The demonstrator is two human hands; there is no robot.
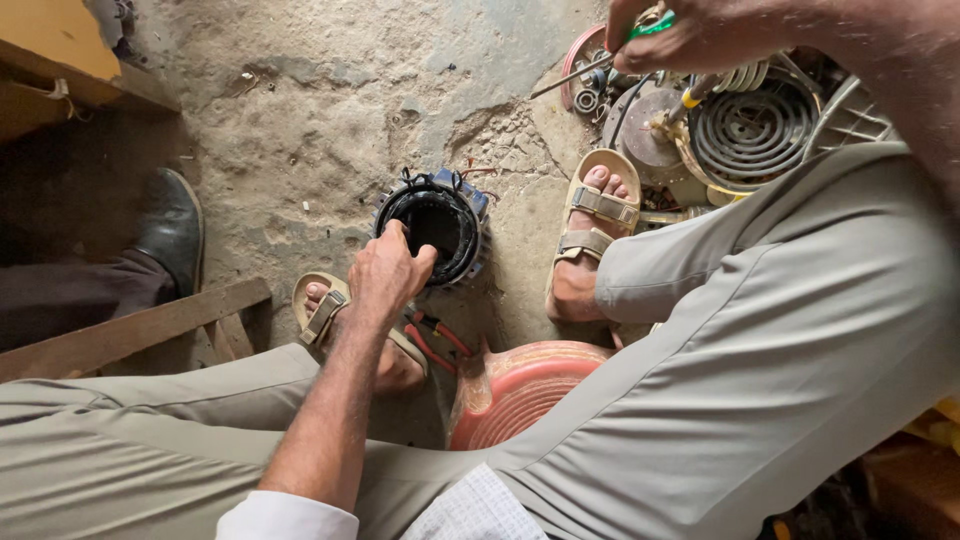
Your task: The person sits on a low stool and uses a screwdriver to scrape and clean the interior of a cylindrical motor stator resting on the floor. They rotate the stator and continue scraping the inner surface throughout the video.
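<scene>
Rough concrete floor (330, 110) (cracked, dusty), wooden plank (130, 330) at left.

A person seen from their own head, seated with knees spread wide. The left arm, bare from a rolled white sleeve, stretches straight down and forward between the legs. The left hand (390, 272) is at the end of it, back of the hand up, fingers curled in a closed grip, thumb pointing forward. The right hand (680, 35) is raised at the upper edge of the view, fingers bunched in a closed grip, its forearm running off to the right. Both feet are planted flat.
</scene>
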